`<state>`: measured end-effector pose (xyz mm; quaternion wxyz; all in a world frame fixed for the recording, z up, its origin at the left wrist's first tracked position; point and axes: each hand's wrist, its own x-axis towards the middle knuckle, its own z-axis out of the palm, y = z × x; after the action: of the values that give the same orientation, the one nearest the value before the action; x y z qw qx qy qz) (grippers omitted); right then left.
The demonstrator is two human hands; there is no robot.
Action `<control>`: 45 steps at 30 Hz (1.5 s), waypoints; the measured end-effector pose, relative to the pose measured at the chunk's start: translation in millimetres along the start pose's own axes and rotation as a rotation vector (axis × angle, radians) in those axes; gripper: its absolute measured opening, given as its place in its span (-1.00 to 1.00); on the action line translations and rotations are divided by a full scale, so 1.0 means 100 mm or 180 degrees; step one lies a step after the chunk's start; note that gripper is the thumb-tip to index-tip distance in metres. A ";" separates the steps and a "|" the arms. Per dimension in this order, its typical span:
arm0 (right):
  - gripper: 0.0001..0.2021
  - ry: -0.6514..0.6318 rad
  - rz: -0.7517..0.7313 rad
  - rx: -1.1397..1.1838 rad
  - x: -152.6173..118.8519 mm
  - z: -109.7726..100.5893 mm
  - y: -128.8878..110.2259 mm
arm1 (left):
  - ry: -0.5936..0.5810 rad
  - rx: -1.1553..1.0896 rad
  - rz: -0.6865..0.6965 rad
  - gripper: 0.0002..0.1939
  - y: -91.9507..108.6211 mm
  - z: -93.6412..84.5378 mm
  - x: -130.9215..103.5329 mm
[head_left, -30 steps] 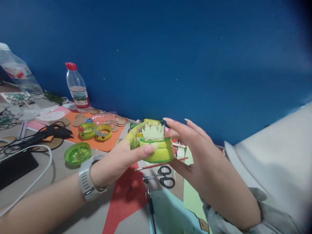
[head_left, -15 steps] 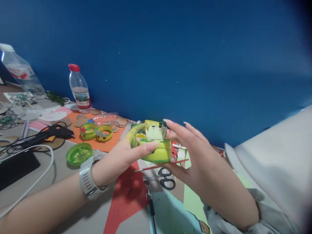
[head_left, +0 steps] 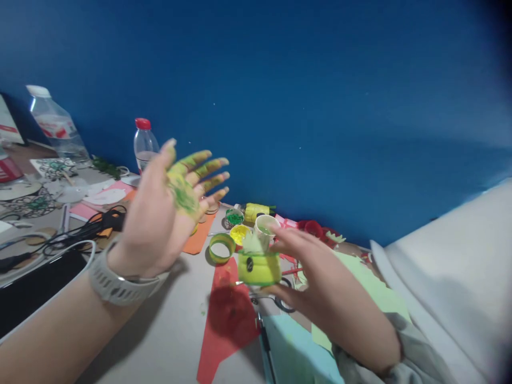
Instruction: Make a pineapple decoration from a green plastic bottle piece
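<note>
My right hand (head_left: 312,261) grips a yellow and green painted ring (head_left: 260,268), which looks cut from a plastic bottle. A dark oval spot marks its side, and pale green pointed paper (head_left: 251,242) stands up from its top. Raised to the left, my left hand (head_left: 172,208) is open with its fingers spread and nothing in it. Green and yellow paint smears its palm and fingers. Between the hands a second painted ring (head_left: 222,248) lies on the table. Scissors (head_left: 283,298), partly covered, rest below the held ring.
Behind the held ring stand a paper cup (head_left: 266,226), a dish of yellow paint (head_left: 239,234) and a dish of green paint (head_left: 234,217). A pen (head_left: 266,341) lies near red paper (head_left: 224,325). Bottles (head_left: 60,130), black cable (head_left: 76,229) and a dark flat device (head_left: 44,282) occupy the left. A blue wall (head_left: 280,96) rises behind.
My left hand has let go of the painted ring and moved up and left, palm showing. My right hand keeps the ring, now slightly lower in view. The view has shifted left.
</note>
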<state>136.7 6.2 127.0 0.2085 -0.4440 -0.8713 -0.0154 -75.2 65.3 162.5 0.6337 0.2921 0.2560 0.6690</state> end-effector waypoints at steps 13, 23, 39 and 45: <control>-0.58 -0.0165 -0.1155 0.0095 0.25 1.39 -0.18 | 0.0094 -0.0970 -0.0063 -0.74 0.53 -0.20 0.13; -0.30 -0.0385 -0.0547 0.1479 0.12 1.18 -0.11 | 0.0002 -0.0934 -0.0388 -0.76 0.44 -0.26 0.18; -0.35 0.0683 0.1465 0.5776 0.18 0.41 -0.24 | 0.0069 -0.0770 -0.0757 -0.75 0.20 -0.11 0.12; -0.42 0.0741 0.1572 0.5686 0.36 0.26 -0.29 | 0.0244 -0.0728 -0.0885 -0.70 0.14 -0.09 0.09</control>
<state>86.2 22.0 121.7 0.5559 -0.2874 -0.4147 0.6606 -91.3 73.6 166.6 0.7390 0.1542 0.2401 0.6103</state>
